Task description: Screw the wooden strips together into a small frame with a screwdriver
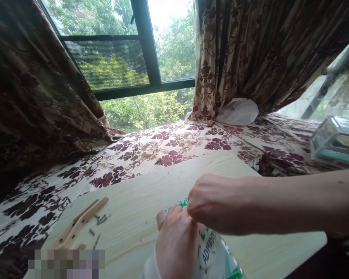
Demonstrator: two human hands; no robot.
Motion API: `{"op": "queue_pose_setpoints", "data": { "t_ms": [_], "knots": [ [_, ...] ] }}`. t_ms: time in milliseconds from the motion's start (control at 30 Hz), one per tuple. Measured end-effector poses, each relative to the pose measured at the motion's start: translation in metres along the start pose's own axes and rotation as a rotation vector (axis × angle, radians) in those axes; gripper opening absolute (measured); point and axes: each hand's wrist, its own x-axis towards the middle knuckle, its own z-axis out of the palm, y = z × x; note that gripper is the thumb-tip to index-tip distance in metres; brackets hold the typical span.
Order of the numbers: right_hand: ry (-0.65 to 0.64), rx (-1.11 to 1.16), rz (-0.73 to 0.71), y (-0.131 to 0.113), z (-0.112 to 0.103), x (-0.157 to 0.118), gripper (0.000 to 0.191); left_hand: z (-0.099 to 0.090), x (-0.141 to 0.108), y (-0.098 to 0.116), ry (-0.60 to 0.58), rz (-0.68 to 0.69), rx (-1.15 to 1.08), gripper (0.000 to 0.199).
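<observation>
My left hand (178,238) is closed over a pale wooden piece (160,220), whose rounded end sticks out at the left of the fingers. Right beside it, my right hand (208,197) is curled into a fist, its knuckles against the left hand. What lies inside the right fingers is hidden. A clear plastic packet with green and white print (216,252) lies beneath and beside both hands, and part of it shows above the left fingers. Two slim curved wooden strips with dark holes (83,221) rest on the board at the left. Several screws (101,219) lie close to them.
The light wooden board (133,201) is on a floral cloth (163,145). A clear plastic box (334,141) stands at the right, and a white bag (238,111) lies near the curtain (208,66). The window is at the back. A pixelated patch covers the lower left.
</observation>
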Motion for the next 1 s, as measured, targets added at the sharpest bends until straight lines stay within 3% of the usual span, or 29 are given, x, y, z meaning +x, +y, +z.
{"op": "queue_pose_setpoints", "data": {
  "t_ms": [200, 467, 700, 867, 1000],
  "knots": [
    [0.045, 0.065, 0.08, 0.013, 0.003, 0.005, 0.008, -0.005, 0.001, 0.003, -0.067, -0.06, 0.015, 0.021],
    [0.08, -0.013, -0.078, 0.013, 0.004, -0.002, 0.013, 0.0, 0.0, 0.0, -0.016, -0.024, -0.003, 0.023],
    [0.07, 0.095, 0.112, 0.014, 0.011, -0.001, 0.011, 0.002, -0.002, -0.001, -0.009, 0.013, -0.021, 0.026],
    [0.175, -0.03, -0.032, 0.014, 0.011, -0.007, 0.009, 0.001, -0.001, -0.002, -0.038, -0.038, 0.05, 0.027],
    [0.137, -0.011, -0.022, 0.009, 0.008, -0.005, 0.019, -0.001, -0.001, -0.001, -0.042, -0.013, 0.05, 0.03]
  ]
}}
